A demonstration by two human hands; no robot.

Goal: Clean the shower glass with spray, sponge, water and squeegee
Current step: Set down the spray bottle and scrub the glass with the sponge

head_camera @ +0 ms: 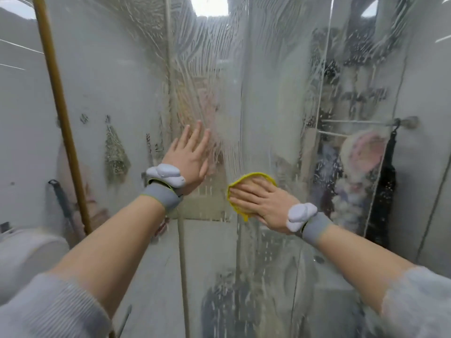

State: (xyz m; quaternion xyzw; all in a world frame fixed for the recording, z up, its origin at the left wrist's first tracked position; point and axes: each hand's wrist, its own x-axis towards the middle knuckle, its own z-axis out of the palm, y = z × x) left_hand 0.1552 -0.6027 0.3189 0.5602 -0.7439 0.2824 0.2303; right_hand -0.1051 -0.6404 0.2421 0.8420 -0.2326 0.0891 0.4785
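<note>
The step in hand appears to be the sponge scrub: the right hand (262, 203) presses the yellow sponge (246, 182) flat against the soapy shower glass (268, 93), fingers straight over it. The left hand (189, 158) rests open-palmed on the glass, up and left of the sponge, holding nothing. The next move likely calls for sustained pressure across unscrubbed areas before rinsing.

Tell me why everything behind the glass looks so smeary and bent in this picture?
In the head view, soapy streaks coat the shower glass, blurring the hanging items behind it; the wide-angle lens bows straight lines such as the brass pole; a bright ceiling light glares at the top edge; the left hand and the right hand on the yellow sponge look fairly sharp.
</note>
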